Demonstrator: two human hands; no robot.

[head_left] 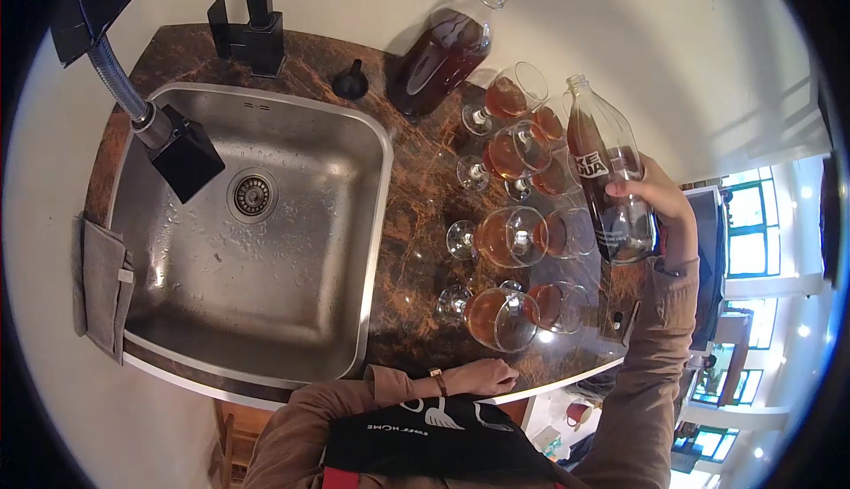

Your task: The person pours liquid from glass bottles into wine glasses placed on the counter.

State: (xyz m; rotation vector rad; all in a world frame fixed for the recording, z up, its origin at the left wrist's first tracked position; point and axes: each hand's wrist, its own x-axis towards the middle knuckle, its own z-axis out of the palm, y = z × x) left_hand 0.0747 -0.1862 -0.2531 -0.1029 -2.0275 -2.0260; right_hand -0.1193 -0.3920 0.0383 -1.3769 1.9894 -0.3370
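My right hand (653, 190) is wrapped round a glass bottle (595, 190) with white print and brownish liquid inside. The bottle is at the right end of the counter, neck toward the wall; I cannot tell whether its base touches the counter. A second clear glass outline overlaps it and is hard to make out. Beside it are several stemmed glasses holding amber liquid, among them a near glass (501, 319), a middle glass (511, 236) and a far glass (513, 92). My left hand (482, 377) is closed in a loose fist at the counter's front edge, with nothing visible in it.
A steel sink (379, 223) takes up the left side, under a black faucet (257, 42) and a hanging black spray head (186, 157). A large swing-top bottle (444, 57) of dark liquid stands by the wall, near a black stopper (352, 81). A grey cloth (104, 285) hangs at left.
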